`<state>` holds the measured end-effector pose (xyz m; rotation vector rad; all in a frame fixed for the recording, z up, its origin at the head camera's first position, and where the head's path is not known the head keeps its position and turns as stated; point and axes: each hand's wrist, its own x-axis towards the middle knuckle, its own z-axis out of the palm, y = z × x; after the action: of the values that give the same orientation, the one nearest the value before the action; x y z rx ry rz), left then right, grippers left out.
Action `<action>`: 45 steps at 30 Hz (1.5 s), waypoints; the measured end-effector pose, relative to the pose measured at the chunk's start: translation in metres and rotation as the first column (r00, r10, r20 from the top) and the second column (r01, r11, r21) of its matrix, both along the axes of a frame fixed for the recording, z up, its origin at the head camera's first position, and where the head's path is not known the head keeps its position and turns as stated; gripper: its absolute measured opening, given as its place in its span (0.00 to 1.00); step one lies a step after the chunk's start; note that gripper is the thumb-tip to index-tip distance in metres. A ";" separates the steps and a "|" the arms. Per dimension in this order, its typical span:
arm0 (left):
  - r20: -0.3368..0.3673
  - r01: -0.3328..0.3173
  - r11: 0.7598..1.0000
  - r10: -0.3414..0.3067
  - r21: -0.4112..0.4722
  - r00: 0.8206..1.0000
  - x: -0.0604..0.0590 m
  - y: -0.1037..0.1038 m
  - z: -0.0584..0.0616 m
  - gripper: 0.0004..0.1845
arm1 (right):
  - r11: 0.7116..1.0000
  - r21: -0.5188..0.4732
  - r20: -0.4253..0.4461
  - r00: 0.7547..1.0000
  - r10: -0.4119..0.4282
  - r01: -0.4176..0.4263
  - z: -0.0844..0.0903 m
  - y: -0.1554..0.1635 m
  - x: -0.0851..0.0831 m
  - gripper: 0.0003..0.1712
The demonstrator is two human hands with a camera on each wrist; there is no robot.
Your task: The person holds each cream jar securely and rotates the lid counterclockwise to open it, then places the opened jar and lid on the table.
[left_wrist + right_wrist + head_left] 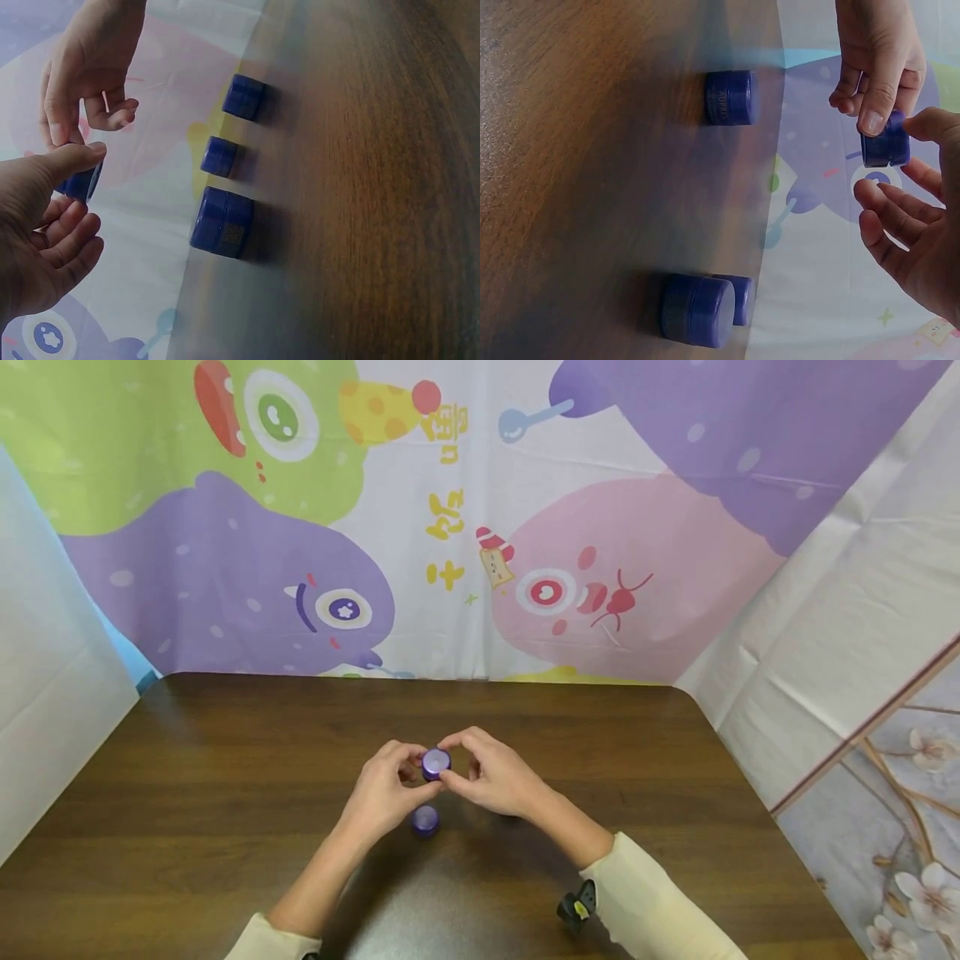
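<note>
Raised over the table, a small round purple jar (437, 763) with a paler lid top sits between both hands. My left hand (377, 792) pinches it from the left with thumb and fingers. From the right, my right hand (501, 777) pinches the same jar. The right wrist view shows the jar (886, 144) side-on, with the right hand's other fingers spread loosely below it. Just below the hands in the head view stands another purple jar (425, 820).
Three jars stand in a row on the wooden table in the left wrist view: a larger one (223, 223), a small one (220, 156) and another (244, 97). A cartoon-printed cloth (442, 610) hangs behind the table's far edge.
</note>
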<state>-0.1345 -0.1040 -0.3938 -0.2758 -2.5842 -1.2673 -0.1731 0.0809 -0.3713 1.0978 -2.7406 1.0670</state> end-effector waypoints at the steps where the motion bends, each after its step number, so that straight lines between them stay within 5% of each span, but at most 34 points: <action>1: -0.001 0.002 1.000 -0.002 -0.001 1.000 -0.001 0.000 0.000 0.19 | 1.000 0.000 -0.001 1.000 -0.001 0.001 0.000 0.000 0.000 0.23; 45: 0.022 -0.007 1.000 0.007 -0.005 1.000 -0.002 -0.002 -0.001 0.21 | 1.000 -0.024 -0.007 1.000 -0.005 0.005 -0.002 0.000 -0.001 0.24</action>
<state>-0.1363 -0.1055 -0.3943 -0.2551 -2.6049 -1.2692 -0.1743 0.0808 -0.3729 1.0892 -2.7162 1.0909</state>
